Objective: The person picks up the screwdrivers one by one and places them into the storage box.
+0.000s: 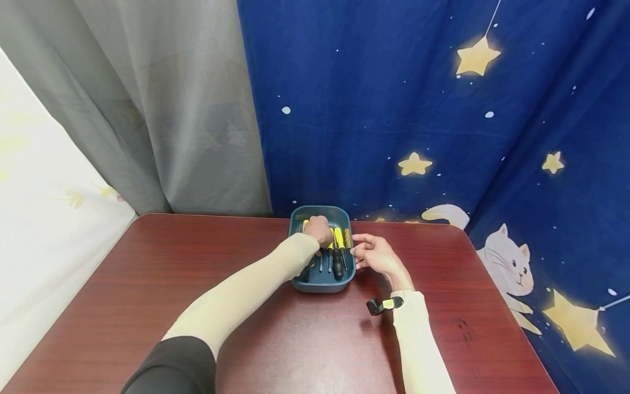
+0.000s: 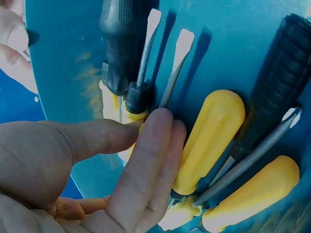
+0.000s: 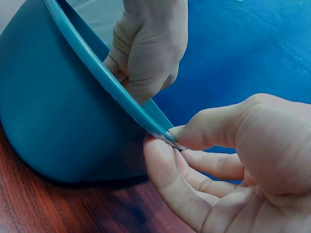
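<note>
A teal plastic bin [image 1: 322, 288] holds several screwdrivers with yellow or black handles. Inside it is my left hand [image 1: 320, 230]. In the left wrist view, its thumb and fingertips pinch a flat-blade screwdriver [image 2: 182, 51], whose handle is mostly hidden behind the fingers. Beside them lie a black-handled screwdriver [image 2: 119, 46], another flat-blade shaft and a thick yellow handle [image 2: 210, 138]. My right hand [image 1: 378, 256] is at the bin's right side. In the right wrist view, its thumb and index finger pinch the bin's rim [image 3: 104, 77].
The bin stands near the back edge of a reddish-brown table [image 1: 295, 345]. Behind the table hang a grey curtain [image 1: 197, 109] and a blue curtain [image 1: 354, 109] with stars. A black strap device [image 1: 384, 305] is on my right wrist.
</note>
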The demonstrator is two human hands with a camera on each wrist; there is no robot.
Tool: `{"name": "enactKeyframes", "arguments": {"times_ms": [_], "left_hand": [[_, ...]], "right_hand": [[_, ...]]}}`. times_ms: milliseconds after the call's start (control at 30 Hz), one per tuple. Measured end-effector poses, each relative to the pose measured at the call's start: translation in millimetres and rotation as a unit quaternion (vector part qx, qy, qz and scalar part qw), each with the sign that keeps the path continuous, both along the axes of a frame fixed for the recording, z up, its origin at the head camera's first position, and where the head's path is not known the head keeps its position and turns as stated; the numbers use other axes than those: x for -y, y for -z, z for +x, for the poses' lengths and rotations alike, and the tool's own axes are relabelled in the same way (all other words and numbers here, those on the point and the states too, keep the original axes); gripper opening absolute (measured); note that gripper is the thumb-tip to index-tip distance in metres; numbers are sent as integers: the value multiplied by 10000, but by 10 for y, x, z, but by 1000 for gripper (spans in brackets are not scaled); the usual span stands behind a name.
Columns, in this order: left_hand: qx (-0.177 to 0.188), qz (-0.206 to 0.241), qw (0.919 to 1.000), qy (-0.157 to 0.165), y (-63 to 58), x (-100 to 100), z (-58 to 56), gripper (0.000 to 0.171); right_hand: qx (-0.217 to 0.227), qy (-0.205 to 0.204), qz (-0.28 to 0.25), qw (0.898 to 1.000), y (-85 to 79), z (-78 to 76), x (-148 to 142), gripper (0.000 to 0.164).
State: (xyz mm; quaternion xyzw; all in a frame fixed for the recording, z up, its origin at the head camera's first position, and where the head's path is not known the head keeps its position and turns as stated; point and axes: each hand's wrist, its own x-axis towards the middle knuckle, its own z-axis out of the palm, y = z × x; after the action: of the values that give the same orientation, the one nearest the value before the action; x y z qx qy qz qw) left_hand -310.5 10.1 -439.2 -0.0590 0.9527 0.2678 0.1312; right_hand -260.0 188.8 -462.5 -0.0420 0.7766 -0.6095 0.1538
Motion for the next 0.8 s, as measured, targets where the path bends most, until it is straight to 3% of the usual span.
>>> {"name": "enactKeyframes", "arguments": {"times_ms": [400, 800], "left_hand": [[-150, -16, 9997, 184, 9, -22, 37, 18], [-98, -127, 9992, 369, -70, -16, 84, 21]], "right_hand": [[53, 43, -7, 10000, 6, -11, 4, 52], [46, 91, -11, 9999, 12, -22, 13, 51]]}}
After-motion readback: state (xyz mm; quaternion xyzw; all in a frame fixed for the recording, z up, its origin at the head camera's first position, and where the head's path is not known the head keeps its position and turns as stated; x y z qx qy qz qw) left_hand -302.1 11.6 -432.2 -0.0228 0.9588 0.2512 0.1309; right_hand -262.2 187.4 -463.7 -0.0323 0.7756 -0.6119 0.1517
